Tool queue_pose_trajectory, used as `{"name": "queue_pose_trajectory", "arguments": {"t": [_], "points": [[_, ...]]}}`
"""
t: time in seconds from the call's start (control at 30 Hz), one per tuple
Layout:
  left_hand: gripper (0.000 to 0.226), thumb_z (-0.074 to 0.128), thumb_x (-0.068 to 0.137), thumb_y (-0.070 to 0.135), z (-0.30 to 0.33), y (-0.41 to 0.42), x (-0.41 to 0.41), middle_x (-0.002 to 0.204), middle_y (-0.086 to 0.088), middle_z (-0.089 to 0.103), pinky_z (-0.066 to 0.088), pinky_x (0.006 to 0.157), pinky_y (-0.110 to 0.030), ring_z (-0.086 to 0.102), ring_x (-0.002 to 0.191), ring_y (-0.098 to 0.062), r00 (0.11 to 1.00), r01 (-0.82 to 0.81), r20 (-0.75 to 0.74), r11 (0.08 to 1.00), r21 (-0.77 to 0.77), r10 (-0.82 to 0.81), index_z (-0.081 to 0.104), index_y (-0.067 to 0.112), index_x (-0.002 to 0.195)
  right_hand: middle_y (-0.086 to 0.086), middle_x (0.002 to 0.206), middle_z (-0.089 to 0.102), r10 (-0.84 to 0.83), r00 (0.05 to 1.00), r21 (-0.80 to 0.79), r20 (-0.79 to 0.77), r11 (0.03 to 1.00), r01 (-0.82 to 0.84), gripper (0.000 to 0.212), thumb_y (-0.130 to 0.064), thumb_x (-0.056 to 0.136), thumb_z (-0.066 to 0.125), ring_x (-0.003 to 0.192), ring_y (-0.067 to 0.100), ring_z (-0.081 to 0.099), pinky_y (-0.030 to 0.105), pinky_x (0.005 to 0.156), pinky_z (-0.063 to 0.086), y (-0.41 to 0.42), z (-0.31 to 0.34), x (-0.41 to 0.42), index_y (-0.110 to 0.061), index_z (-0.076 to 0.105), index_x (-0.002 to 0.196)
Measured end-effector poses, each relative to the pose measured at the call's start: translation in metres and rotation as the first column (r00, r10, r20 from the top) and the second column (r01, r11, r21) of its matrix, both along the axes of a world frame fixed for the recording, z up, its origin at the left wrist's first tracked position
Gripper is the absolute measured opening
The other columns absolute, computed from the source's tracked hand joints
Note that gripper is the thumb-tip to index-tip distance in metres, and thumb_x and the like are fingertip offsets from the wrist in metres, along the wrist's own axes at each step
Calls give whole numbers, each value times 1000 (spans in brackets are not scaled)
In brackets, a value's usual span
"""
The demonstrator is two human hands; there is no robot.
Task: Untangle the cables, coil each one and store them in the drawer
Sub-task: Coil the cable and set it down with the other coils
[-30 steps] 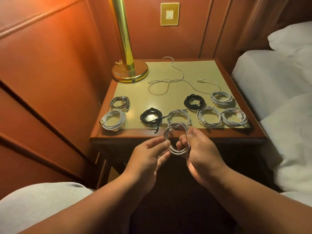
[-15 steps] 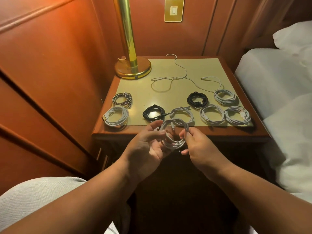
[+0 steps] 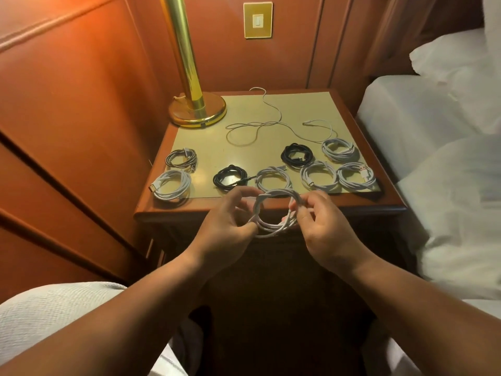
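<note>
Both hands grip one white cable coil (image 3: 273, 213) in front of the nightstand edge (image 3: 271, 210): left hand (image 3: 225, 229) fingers curl around its left side, right hand (image 3: 322, 226) fingertips pinch its right side.
</note>
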State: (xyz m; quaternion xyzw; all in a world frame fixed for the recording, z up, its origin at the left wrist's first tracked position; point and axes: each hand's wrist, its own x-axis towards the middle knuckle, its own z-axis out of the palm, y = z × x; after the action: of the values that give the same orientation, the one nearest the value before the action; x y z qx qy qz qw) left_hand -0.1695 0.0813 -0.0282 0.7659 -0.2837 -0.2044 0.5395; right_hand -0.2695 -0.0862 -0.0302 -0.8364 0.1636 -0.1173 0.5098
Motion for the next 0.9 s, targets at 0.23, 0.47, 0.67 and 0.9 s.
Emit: {"name": "queue_pose_trajectory", "arguments": {"t": [0.23,0.47,0.67,0.9], "points": [[37,62,96,7,4,-2,0,86,-8,68,55,68,-26,65,71,-16,923,99,-378,994,42,-75,54,29,124,0,98,53,24,997,-227,67,974,-8,12,-15,102,47,86,9,53,23,76,49,-14,-3,-9,-12,59,101],[23,48,104,19,0,-2,0,75,-1,49,38,58,-23,43,63,-12,907,220,-377,975,39,-189,65,20,120,4,87,63,-64,998,136,14,989,61,15,-18,104,44,73,11,60,26,65,52,-13,3,-9,-15,59,101],[28,55,100,31,-11,-9,-6,76,4,65,45,68,-25,55,71,-11,861,-35,-509,998,-51,4,77,14,100,4,71,69,-166,984,890,-68,436,135,16,-14,101,47,72,16,66,30,73,55,6,3,-9,-5,61,99],[29,74,83,22,-20,-12,-9,98,-13,76,57,79,-30,73,95,-22,554,-424,-822,895,-140,134,72,1,103,18,100,71,-3,997,836,71,546,-58,23,-17,86,57,102,33,70,34,85,59,12,-6,-6,-2,57,102]]}}
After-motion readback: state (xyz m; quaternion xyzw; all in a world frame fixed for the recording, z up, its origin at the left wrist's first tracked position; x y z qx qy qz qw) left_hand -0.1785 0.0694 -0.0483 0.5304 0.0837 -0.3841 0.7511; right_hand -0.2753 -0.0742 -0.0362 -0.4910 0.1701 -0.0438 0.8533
